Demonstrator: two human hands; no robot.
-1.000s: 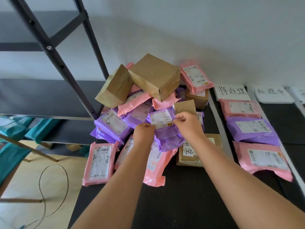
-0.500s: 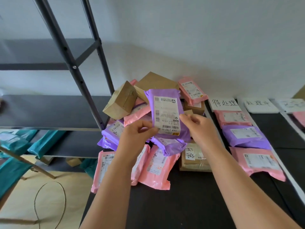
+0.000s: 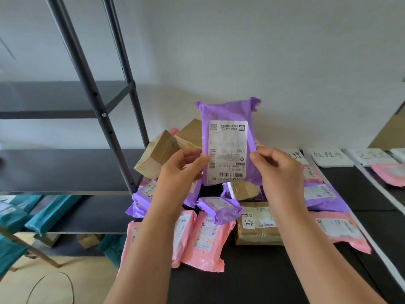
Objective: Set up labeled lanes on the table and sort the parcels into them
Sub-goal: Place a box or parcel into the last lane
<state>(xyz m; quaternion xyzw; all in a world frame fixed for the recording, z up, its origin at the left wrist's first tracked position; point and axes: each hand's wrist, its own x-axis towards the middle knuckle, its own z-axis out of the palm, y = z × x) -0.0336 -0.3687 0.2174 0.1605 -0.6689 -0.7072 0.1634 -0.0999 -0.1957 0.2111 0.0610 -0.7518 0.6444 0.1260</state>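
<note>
Backdrop: plain white wall behind a black table [image 3: 252, 281], with a metal shelf rack [image 3: 92, 95] off its left edge.
Grip, left: left hand [image 3: 179, 170] with fingers [image 3: 190, 154] curled, pinching the lower left margin of the purple mailer [image 3: 230, 113], thumb on the printed face.
Grip, right: right hand [image 3: 278, 172] with fingers [image 3: 263, 153] curled likewise, pinching the lower right margin.
Parcel: held upright in the air above the heap toward the table's far left corner, in no lane yet; shipping label [image 3: 228, 150] facing the camera but upside down.
Slip risk: held by the bottom margins only, on slick-looking film; likely to flop over or slide out if either pinch eases.
Heap risk: tilted kraft box [image 3: 157, 154] and small purple mailer [image 3: 219, 206] perched loosely underneath; easily knocked loose by a drop.
Edge risk: pink mailers [image 3: 206, 238] lying near the table's left edge, the outermost apparently overhanging it; one shove from the heap enough to send it to the floor.
Lanes: handwritten white card [image 3: 328, 156] at the far edge, heading a lane to the right.
Sorting risk: inverted print easy to misread, hence a wrong lane.
</note>
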